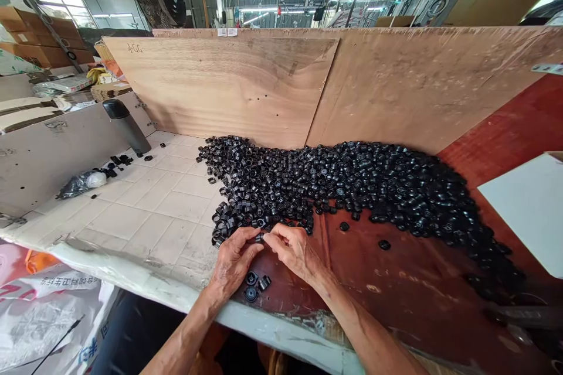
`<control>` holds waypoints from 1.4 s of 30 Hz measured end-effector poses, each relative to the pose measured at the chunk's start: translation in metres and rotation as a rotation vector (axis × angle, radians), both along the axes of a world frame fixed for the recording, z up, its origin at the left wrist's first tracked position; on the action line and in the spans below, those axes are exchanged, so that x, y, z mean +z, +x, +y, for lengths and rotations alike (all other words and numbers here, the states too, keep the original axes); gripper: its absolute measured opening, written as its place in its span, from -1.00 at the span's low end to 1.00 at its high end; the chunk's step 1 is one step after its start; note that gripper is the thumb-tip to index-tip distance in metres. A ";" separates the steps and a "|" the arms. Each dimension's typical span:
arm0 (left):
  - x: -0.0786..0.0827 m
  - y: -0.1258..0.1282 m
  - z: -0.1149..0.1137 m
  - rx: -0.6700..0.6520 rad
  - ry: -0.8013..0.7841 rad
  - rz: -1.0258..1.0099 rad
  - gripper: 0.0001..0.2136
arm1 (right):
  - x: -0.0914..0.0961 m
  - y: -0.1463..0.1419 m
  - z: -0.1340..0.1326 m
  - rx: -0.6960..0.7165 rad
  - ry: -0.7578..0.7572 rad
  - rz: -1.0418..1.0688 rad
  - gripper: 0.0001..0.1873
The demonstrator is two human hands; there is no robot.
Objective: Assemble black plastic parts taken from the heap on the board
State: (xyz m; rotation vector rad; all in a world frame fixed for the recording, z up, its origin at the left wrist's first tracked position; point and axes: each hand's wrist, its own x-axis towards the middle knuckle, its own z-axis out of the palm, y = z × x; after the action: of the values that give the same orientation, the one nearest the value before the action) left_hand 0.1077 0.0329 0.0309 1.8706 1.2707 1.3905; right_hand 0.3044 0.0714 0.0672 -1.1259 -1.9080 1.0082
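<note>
My left hand (pixel 235 258) and my right hand (pixel 292 249) meet at the near edge of a long heap of small black plastic caps (pixel 343 179). Between the fingertips of both hands is one black cap (pixel 259 238), partly hidden by the fingers. Both hands are closed in a pinch on it. Just below them, close to the table's front edge, lie a few loose caps (pixel 251 293). On the left the heap's pieces look like open rings; towards the right they look more like closed caps.
Wooden boards (pixel 229 88) wall off the back of the table. A dark flask (pixel 127 127) leans at the left, near a small plastic bag (pixel 77 184) and scattered black bits. At the right sits a white panel (pixel 528 205). Single caps (pixel 384 244) lie on the red-brown surface.
</note>
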 end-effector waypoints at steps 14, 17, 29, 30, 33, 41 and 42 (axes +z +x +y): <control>0.018 -0.003 -0.027 -0.081 -0.103 0.359 -0.90 | 0.000 -0.002 -0.003 0.133 -0.545 -0.047 -0.73; 0.022 -0.014 -0.040 -0.028 -0.208 0.438 -0.89 | 0.008 0.005 -0.003 0.240 -0.453 -0.272 -0.67; -0.010 -0.022 -0.007 0.402 -0.083 0.513 -0.85 | -0.009 0.004 -0.001 0.156 0.068 -0.375 -0.71; -0.011 -0.020 -0.006 0.376 -0.072 0.514 -0.88 | -0.008 0.003 -0.002 0.198 0.092 -0.377 -0.70; -0.009 -0.017 -0.008 0.263 -0.046 0.489 -0.95 | 0.001 0.010 -0.001 0.344 0.005 -0.365 -0.79; -0.006 -0.014 -0.007 0.128 -0.003 0.420 -0.92 | 0.005 0.038 0.018 0.028 0.091 -0.462 -0.69; -0.007 -0.014 -0.007 0.147 -0.020 0.412 -0.90 | 0.000 0.036 0.018 0.059 0.111 -0.473 -0.64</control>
State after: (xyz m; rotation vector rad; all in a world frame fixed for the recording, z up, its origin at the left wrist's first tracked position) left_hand 0.0939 0.0255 0.0240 2.1603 1.6382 1.0859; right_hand 0.3399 0.0894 0.0676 -1.3349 -2.3453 0.6944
